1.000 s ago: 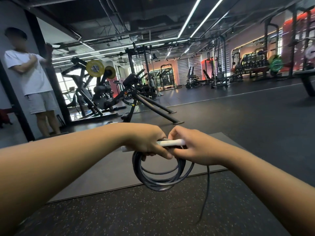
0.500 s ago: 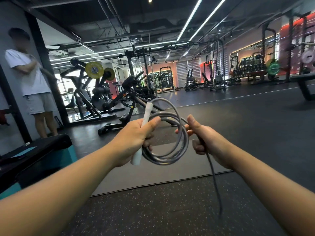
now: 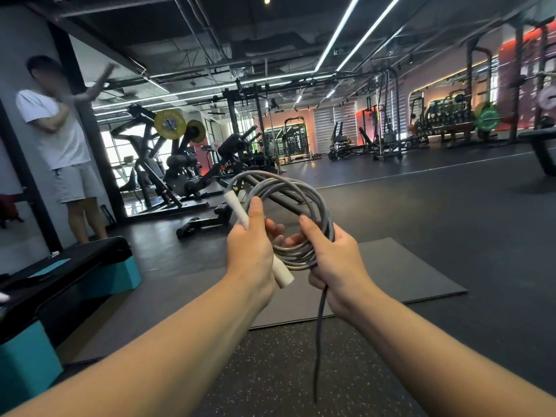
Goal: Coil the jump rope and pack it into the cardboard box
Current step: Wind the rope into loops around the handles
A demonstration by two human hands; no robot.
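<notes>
A grey jump rope [image 3: 304,191] is wound into several loops held upright in front of me. My left hand [image 3: 249,251] grips its white handle [image 3: 237,210] together with the left side of the coil, thumb pointing up along the loops. My right hand [image 3: 334,260] grips the lower right side of the coil. A loose grey tail [image 3: 319,332] hangs down from under my right hand toward the floor. The second handle is hidden. No cardboard box is in view.
A grey floor mat [image 3: 415,272] lies ahead on the dark speckled gym floor. A black and teal step platform [image 3: 60,281] stands at the left. A person in a white shirt [image 3: 60,136] stands at the far left by weight machines [image 3: 180,164].
The coil has been raised and turned upright. My right hand moved in from the loose tail and now grips the coil's right side, adding a loop. The camera has tilted a little.
</notes>
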